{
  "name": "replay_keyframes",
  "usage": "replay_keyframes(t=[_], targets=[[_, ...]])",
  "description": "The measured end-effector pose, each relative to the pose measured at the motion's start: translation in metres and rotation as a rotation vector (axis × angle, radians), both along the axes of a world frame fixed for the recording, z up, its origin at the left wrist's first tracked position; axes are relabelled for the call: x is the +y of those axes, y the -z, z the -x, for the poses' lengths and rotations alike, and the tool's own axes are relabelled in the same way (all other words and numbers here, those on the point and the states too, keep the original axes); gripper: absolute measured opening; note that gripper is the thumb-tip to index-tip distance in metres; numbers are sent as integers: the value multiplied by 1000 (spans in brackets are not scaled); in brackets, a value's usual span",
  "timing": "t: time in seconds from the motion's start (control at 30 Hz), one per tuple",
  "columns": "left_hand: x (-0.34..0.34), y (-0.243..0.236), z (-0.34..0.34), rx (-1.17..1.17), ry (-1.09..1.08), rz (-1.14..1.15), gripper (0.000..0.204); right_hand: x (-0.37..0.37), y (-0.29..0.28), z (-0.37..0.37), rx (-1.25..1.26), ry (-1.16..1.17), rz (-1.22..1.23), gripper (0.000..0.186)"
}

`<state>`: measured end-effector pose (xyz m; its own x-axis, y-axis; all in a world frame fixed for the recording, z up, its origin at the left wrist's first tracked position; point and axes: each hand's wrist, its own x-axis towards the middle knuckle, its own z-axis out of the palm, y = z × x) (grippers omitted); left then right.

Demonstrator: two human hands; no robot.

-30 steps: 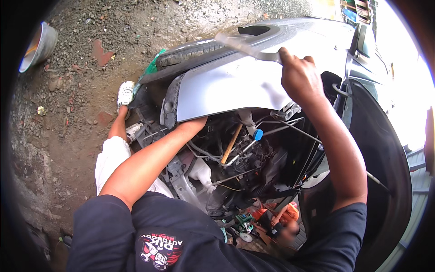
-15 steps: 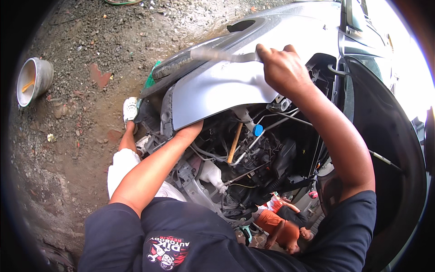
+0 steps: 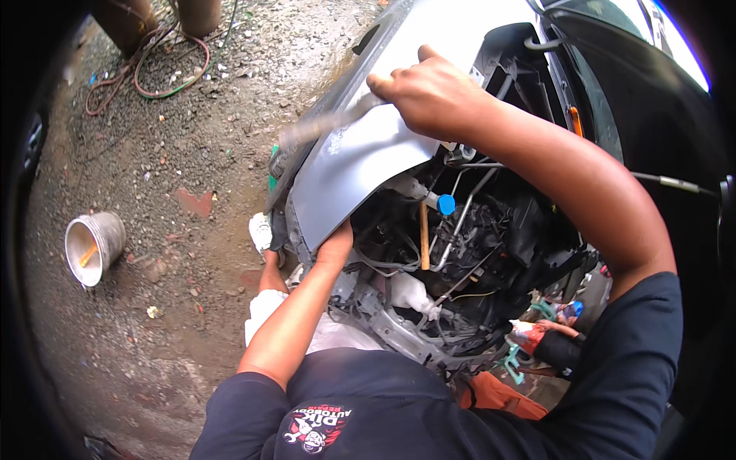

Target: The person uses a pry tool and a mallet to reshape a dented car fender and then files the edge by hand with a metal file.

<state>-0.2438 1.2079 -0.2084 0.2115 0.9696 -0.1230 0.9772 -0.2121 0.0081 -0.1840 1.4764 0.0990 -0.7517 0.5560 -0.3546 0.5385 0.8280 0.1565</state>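
My right hand [image 3: 437, 92] is closed round the end of a flat, bent metal bar [image 3: 330, 124], smeared by motion at its far end. The bar hangs over the silver front fender [image 3: 360, 165] of a car; whether it touches the panel I cannot tell. My left hand [image 3: 336, 244] reaches up beneath the fender's inner edge, and its fingers are hidden behind the panel. Just right of that hand lies the open engine bay, where a wooden handle [image 3: 425, 236] rests beside a blue cap [image 3: 446, 205] and above a white plastic tank [image 3: 412, 294].
The raised black hood [image 3: 659, 130] fills the right side. A bucket [image 3: 115, 234] lies tilted on the gravel at left. Looped hoses [image 3: 172, 93] and brown cylinders [image 3: 126, 24] are at the far left. Other people, one in orange [image 3: 502, 395], are at the lower right.
The view has shifted left, bringing the hoses and cylinders into sight. My right hand still grips the bar above the fender, its angle now steeper. My left hand stays under the panel.
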Motion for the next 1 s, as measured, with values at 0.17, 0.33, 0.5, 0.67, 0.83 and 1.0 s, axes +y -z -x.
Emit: replay_keyframes(t=[0.17,0.33,0.5,0.67,0.83,1.0], targets=[[8,-55,11,-924,-350,97,49,12,-12,2,-127,-21,-296,24],[9,-31,12,-1091,-399,-74,39,25,9,-11,-201,66,-118,25],[6,-29,6,-1093,-374,153,51,17,22,-37,56,-29,-193,22],[7,-22,11,-1040,-317,165,55,16,10,-5,-78,85,-240,24],[19,-38,10,-1362,-446,256,56,25,13,-7,-198,83,-202,22],[17,-82,16,-1574,-570,420,52,4,7,-26,-202,160,-190,23]])
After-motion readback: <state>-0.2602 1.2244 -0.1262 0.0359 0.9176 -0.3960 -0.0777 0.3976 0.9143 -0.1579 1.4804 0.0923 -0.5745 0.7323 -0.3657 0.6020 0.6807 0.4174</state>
